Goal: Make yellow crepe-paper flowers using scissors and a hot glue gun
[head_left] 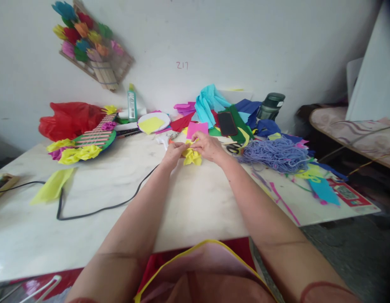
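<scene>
A yellow crepe paper flower (pixel 192 157) is between my two hands, above the middle of the table. My left hand (pixel 176 152) pinches it from the left side. My right hand (pixel 207 146) is closed on its upper right part, with the fingertips of both hands nearly touching. Its petals spread out below my fingers. Just behind my hands lies a pink paper square (pixel 197 128). A white and orange tool, perhaps a glue gun (pixel 165 141), lies partly hidden behind my left hand.
On the left sits a decorated craft piece (pixel 95 139) with paper flowers, near a red plastic bag (pixel 71 120). A black cord (pixel 100 210) crosses the table. At right are scissors (pixel 234 148), a phone (pixel 227 123), a yarn heap (pixel 275 153) and a dark bottle (pixel 271 106).
</scene>
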Demonstrator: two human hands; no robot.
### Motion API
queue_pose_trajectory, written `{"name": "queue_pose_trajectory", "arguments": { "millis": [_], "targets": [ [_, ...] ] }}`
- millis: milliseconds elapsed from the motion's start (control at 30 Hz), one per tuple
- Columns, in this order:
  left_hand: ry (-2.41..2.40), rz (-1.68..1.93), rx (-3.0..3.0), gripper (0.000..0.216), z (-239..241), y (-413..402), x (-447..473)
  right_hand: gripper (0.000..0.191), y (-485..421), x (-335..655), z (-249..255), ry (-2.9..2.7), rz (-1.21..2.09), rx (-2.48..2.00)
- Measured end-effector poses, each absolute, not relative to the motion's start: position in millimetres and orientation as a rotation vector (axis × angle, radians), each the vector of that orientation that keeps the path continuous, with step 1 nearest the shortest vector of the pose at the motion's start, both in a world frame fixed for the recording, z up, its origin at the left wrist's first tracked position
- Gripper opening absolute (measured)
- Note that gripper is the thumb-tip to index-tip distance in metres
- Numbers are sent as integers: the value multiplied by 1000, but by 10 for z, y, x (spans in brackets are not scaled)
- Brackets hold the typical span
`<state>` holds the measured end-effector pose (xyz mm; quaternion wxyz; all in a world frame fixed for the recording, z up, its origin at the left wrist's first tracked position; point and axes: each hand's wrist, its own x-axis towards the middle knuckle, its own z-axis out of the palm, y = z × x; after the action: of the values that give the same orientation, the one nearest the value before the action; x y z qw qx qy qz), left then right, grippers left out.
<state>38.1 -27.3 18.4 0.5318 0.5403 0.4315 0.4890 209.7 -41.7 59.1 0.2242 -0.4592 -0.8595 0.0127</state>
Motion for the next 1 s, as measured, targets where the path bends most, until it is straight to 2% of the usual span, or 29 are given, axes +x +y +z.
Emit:
{"name": "queue_pose_trajectory", "arguments": {
  "millis": [267,433,600,767,900,1000],
  "targets": [
    [1215,1229,1226,20,266,-323,477,28,-505,2060,670,-2443,-46,-1272],
    [1178,1245,1193,20,269,-328,470,28,-522,2037,691,-2445,-85,-1267],
    [990,1277,1282,54,212,-319,377,24,-439,2095,634,-2354,9,-1273],
    [897,1234,1424,55,186,-316,321,22,-392,2136,603,-2301,73,-1247],
    [902,1243,1504,64,251,-356,333,22,-380,2140,601,-2299,80,-1240],
    [935,1236,1519,55,295,-387,348,21,-357,2145,577,-2279,81,-1209]
  ]
}}
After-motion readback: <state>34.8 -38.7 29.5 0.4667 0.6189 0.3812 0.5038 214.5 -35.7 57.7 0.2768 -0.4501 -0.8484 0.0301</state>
